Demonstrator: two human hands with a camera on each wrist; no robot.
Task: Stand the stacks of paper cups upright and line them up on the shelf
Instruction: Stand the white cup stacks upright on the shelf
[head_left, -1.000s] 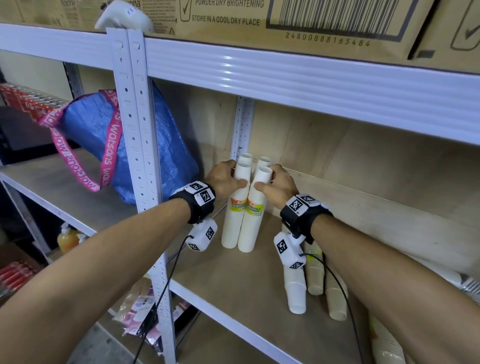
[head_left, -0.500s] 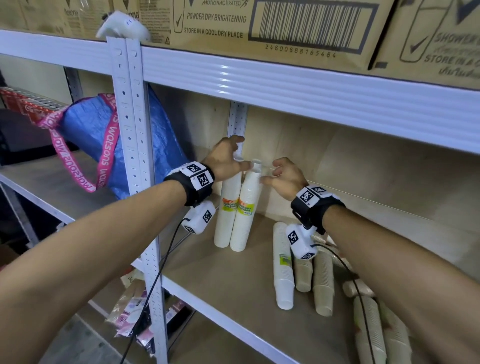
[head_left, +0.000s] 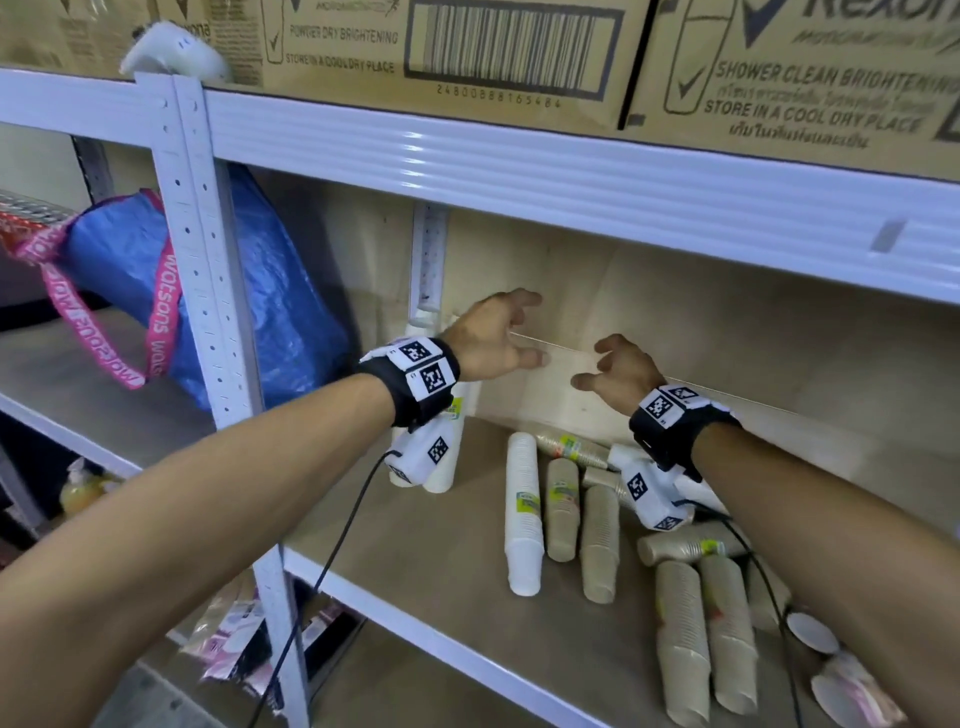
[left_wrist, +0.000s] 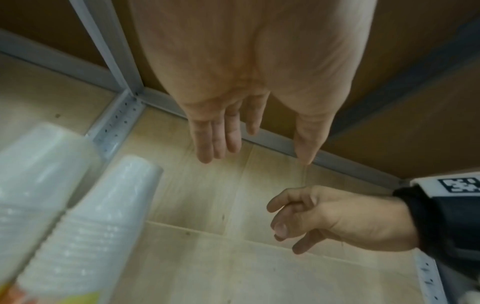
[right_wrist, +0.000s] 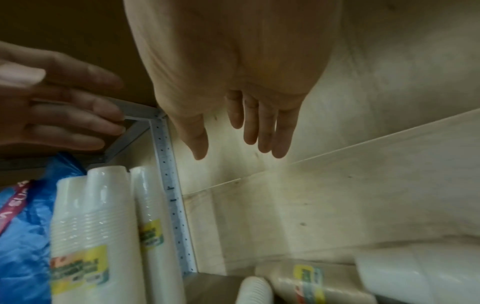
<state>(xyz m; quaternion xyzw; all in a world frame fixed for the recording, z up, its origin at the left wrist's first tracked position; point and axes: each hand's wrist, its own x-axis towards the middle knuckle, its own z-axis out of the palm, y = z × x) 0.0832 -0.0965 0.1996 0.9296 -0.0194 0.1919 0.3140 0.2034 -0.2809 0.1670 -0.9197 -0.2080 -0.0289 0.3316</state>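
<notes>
A cluster of white paper cup stacks (head_left: 451, 457) stands upright at the back left corner of the wooden shelf (head_left: 415, 571), mostly hidden behind my left wrist. The right wrist view shows these upright stacks (right_wrist: 103, 222) side by side against the corner post. My left hand (head_left: 514, 332) hovers above and right of them, fingers spread and holding nothing. My right hand (head_left: 608, 366) hangs beside it with loosely curled fingers, also holding nothing. Below lie a white stack (head_left: 523, 514) and several brown stacks (head_left: 600, 540) on their sides.
A blue bag (head_left: 280, 322) with a pink strap fills the bay to the left, past the white upright post (head_left: 202, 260). Cardboard boxes (head_left: 363, 47) sit on the shelf above. More fallen brown stacks (head_left: 727, 634) and loose cups lie at the right front.
Both hands have let go of the tops of the upright white stacks and lifted up and to the right. The view has swung right, showing more fallen stacks.
</notes>
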